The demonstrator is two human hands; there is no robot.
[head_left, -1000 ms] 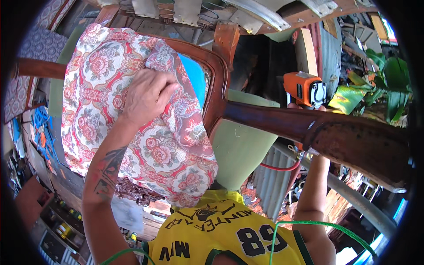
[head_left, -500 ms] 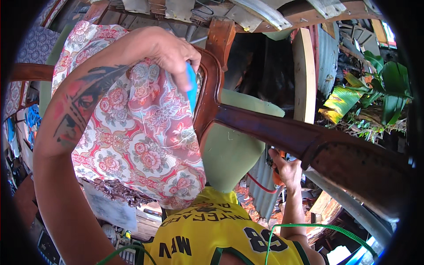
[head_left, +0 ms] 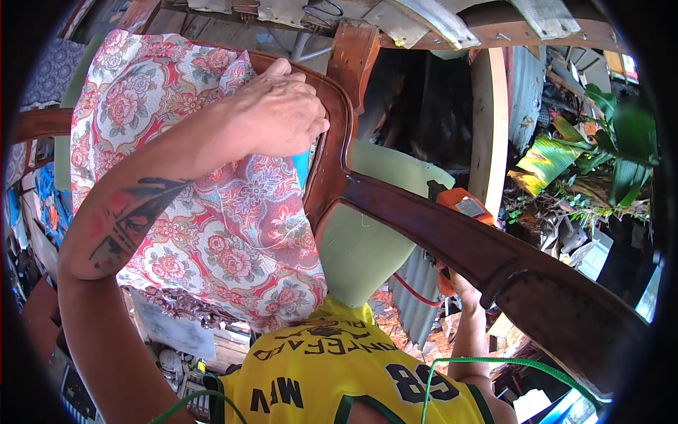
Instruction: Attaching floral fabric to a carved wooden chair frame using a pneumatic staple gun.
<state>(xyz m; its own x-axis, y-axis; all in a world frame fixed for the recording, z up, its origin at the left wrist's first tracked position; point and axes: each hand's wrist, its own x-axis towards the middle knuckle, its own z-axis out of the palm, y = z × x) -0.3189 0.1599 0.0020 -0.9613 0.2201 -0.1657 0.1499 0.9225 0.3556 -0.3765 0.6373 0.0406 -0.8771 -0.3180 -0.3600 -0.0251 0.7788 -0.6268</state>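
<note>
My left hand [head_left: 282, 109] is closed on the edge of a pink-and-white floral fabric [head_left: 219, 247], its fingers curled down against the curved rim of a brown wooden chair frame [head_left: 339, 134]. Just under that hand a strip of blue material [head_left: 301, 168] shows between the fabric and the wood. My right hand [head_left: 466, 291] grips the handle of an orange staple gun [head_left: 466, 206] with a red hose [head_left: 417, 291]. The chair's wooden arm [head_left: 431, 212] crosses in front of the tool and hides part of it and of the fingers.
Pale green padding [head_left: 364, 247] lies behind and below the wooden arm. A wooden post [head_left: 489, 120] and corrugated metal [head_left: 524, 106] stand at the back right, beside leafy plants [head_left: 551, 166]. A green cord [head_left: 522, 362] hangs across the lower right.
My left hand has turned over and settled on the fabric at the rim, covering most of the blue material. The staple gun has come up, its orange head now showing behind the arm.
</note>
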